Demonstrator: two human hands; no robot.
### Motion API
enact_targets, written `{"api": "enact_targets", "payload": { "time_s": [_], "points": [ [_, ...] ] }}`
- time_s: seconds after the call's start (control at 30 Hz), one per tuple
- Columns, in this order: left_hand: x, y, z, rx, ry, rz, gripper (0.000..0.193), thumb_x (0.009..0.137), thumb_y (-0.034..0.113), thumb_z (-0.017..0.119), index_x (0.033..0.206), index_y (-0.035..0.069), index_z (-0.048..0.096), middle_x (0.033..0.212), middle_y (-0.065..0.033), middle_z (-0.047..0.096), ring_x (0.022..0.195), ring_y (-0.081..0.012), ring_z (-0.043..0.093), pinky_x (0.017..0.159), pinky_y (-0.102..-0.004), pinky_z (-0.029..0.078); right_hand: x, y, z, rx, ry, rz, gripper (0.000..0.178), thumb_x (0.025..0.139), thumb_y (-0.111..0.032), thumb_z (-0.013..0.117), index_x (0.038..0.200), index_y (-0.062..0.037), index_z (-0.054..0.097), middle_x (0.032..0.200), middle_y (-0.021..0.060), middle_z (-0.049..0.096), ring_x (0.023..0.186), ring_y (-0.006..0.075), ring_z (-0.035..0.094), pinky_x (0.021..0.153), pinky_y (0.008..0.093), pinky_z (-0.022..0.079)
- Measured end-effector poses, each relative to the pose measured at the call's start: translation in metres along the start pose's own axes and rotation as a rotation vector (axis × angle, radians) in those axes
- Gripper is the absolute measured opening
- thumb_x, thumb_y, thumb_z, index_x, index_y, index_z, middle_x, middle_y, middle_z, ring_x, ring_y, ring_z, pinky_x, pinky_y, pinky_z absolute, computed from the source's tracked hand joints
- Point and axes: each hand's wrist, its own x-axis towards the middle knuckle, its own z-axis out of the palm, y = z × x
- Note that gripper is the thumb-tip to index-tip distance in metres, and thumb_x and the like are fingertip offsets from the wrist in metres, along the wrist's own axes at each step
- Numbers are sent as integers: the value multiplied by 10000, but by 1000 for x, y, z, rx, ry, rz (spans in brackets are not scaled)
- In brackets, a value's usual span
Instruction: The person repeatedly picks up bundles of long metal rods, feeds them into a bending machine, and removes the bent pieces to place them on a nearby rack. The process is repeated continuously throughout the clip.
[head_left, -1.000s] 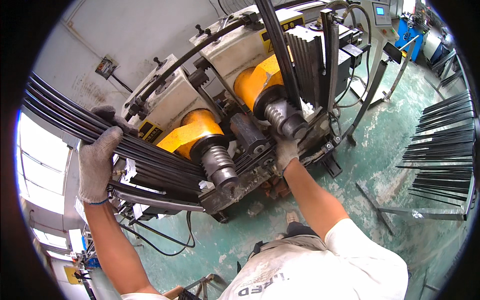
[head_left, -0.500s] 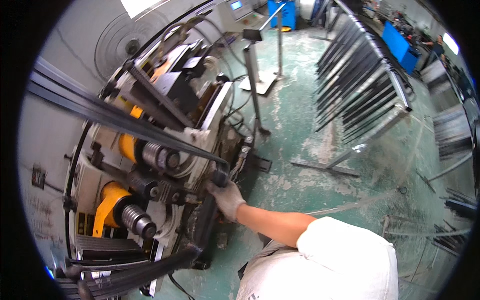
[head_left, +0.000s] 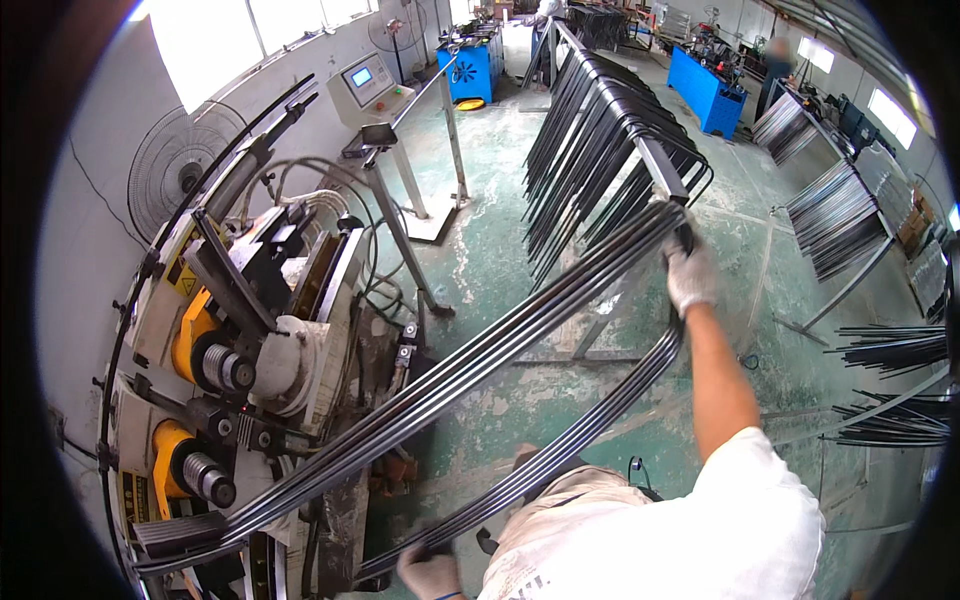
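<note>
The person is holding a bundle of bent black rods (head_left: 520, 350), U-shaped, spanning the frame from 8 o'clock to 2 o'clock. The right hand (head_left: 690, 275), gloved in white, is clenching the bend of the bundle at about 2 o'clock, with the grip closed around the rods near the curved end. The left hand (head_left: 432, 572), also gloved, is grasping the lower leg of the bundle at 6 o'clock, at the bottom edge of the frame; its grip is wrapping the rods, though part of the hand is cut off by the frame edge. The upper leg of the bundle is running down toward the bending machine (head_left: 250, 330) at 9 o'clock, its ends lying beside the machine's lower part near 7 o'clock. The machine is showing two yellow rollers (head_left: 190, 335) with grooved steel heads. A control stand (head_left: 372, 85) with a small screen is standing at 11 o'clock, just behind the machine, and a fan (head_left: 178, 165) is sitting against the wall at 10 o'clock. A rack (head_left: 610, 140) loaded with similar bent rods is standing at 1 o'clock, just beyond the right hand. More rod racks (head_left: 835, 215) are standing at 3 o'clock, well apart from the bundle. The floor (head_left: 500, 250) is green and worn.
</note>
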Motion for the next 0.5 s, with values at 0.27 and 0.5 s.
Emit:
{"api": "enact_targets", "payload": {
  "time_s": [0.27, 0.5],
  "points": [
    [-1, -87, 229, -5, 85, -280, 509, 957, 141, 687, 1420, -61, 626, 1443, -239, 698, 1357, -408, 633, 1164, -542, 520, 248, 89, 47, -160, -9, -220, 398, 1056, -432, 730, 1313, -129, 751, 1175, 261, 792, 1156, 485, 747, 964, 576, 589],
    [81, -126, 352, 127, 77, 147, 550, 872, 11, 579, 1421, 41, 590, 1229, -229, 754, 1052, -420, 747, 984, -567, 629, 383, 174, 187, -633, 88, -486, 247, 1137, -257, 471, 1147, -130, 683, 899, 155, 804, 870, 402, 830, 682, 563, 669]
  ]
}}
